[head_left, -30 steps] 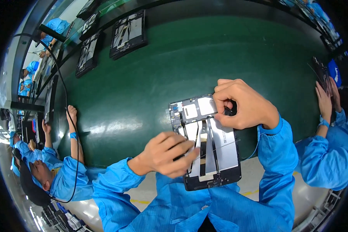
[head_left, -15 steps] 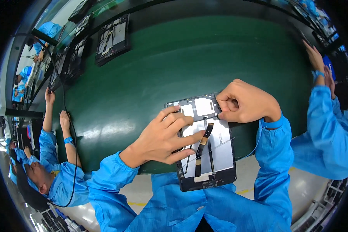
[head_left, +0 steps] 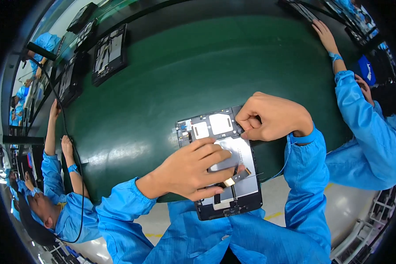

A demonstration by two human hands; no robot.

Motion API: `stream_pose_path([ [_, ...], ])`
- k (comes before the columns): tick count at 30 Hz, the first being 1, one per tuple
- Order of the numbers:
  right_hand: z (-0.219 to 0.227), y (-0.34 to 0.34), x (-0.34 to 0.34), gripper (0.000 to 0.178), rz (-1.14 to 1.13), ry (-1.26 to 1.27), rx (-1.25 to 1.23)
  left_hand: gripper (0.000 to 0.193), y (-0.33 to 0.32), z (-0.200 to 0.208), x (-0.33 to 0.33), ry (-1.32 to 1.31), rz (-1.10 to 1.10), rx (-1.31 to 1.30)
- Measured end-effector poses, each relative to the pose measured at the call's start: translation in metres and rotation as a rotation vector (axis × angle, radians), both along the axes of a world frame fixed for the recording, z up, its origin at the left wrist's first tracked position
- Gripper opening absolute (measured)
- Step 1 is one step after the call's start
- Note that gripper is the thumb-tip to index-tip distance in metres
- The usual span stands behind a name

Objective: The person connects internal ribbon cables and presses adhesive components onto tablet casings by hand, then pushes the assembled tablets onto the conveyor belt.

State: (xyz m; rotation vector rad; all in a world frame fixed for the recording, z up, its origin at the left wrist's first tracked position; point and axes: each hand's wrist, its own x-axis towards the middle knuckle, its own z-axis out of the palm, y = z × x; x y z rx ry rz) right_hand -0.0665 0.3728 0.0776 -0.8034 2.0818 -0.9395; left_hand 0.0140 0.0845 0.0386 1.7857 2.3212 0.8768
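Observation:
An opened tablet (head_left: 246, 193), with a black frame and a silver inner plate, lies tilted at the table's near edge, its lower end jutting past it. My right hand (head_left: 275, 116) is closed, with thumb and curled fingers pinching the tablet's upper right corner. Across the middle of the tablet lies my left hand (head_left: 191, 169), its fingertips closed around a dark flex cable (head_left: 241, 176) with a gold-coloured section. The cable's free end sticks out to the right of the fingers. Part of the silver plate is hidden under this hand.
Several more opened tablets (head_left: 110, 53) stand at the far left of the green table (head_left: 198, 66). A black cable (head_left: 70, 136) hangs down at the left. A co-worker's arms (head_left: 53, 145) reach in from the left, and another co-worker's hand (head_left: 325, 37) reaches to the far right.
My left hand has moved down the tablet, and its fingers have drawn in on the flex cable, whose end now points farther right. The right co-worker's hand has moved farther away.

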Motion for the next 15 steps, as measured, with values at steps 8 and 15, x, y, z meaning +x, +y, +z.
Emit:
stream_pose_path([
  [8, -0.003, 0.003, 0.001, 0.035, -0.010, -0.029, -0.007, 0.046, 0.009, -0.006, 0.013, 0.163, -0.012, 0.191],
  [15, -0.004, 0.005, 0.005, 0.036, -0.023, -0.030, 0.017, 0.047, 0.004, -0.005, 0.016, 0.248, -0.018, 0.123],
])
